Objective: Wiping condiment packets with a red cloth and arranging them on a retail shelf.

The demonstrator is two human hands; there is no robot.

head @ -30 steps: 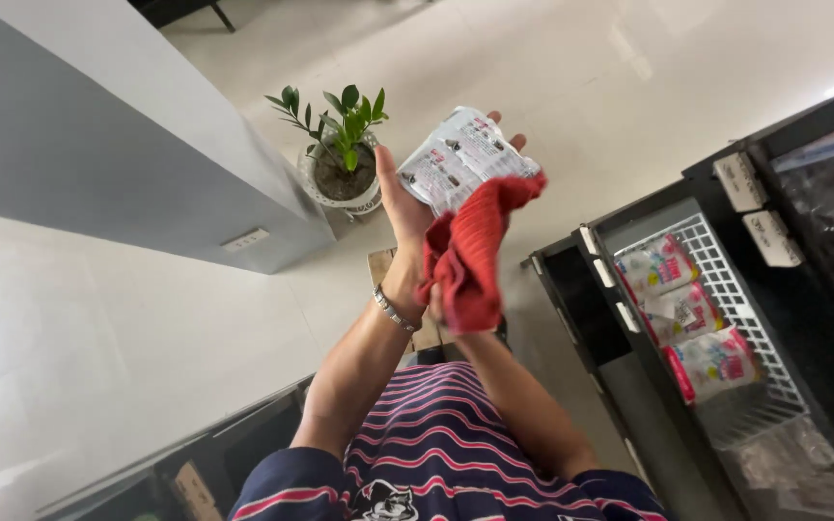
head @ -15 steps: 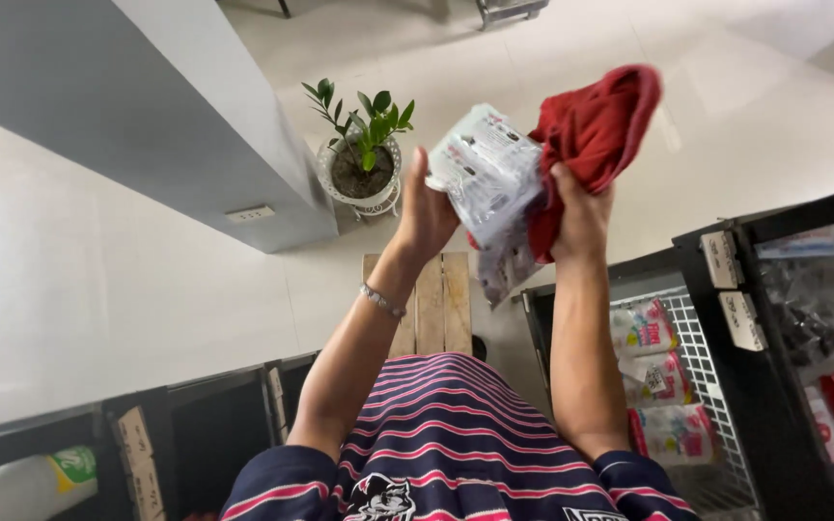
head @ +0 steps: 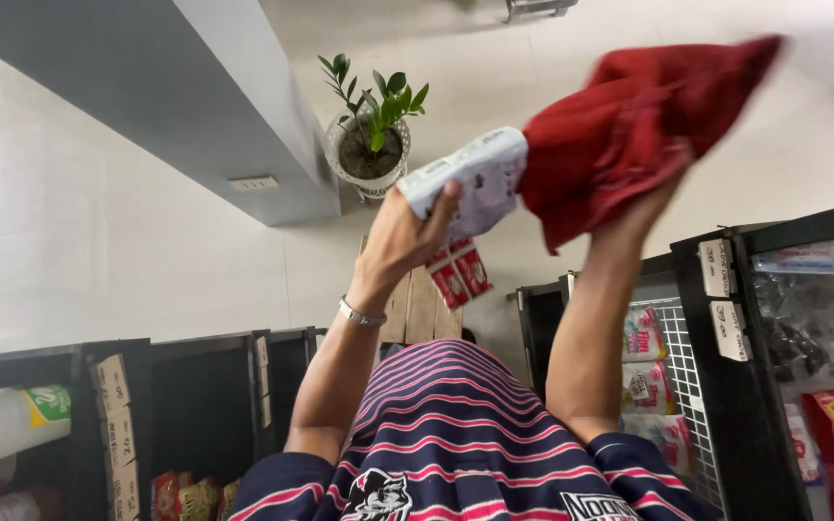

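Note:
My left hand [head: 407, 227] is raised in front of me and grips a white, soft packet [head: 470, 178] with small printed pictures. My right hand [head: 644, 207] holds a bunched red cloth [head: 634, 125] pressed against the right end of that packet. Most of the right hand's fingers are hidden under the cloth. A silver bracelet [head: 361, 315] circles my left wrist. Both arms reach out over my striped shirt [head: 456, 425].
A potted green plant [head: 371, 135] in a white pot stands on the pale tiled floor beside a grey cabinet [head: 195, 106]. Black shelves with snack packets [head: 649, 376] stand to the right, and black crates [head: 185, 415] with goods to the left. A wooden pallet [head: 422, 304] lies ahead.
The red cloth has swung up and to the right, from over the packet's front to its right end. Both arms have lifted higher, and the view has tilted.

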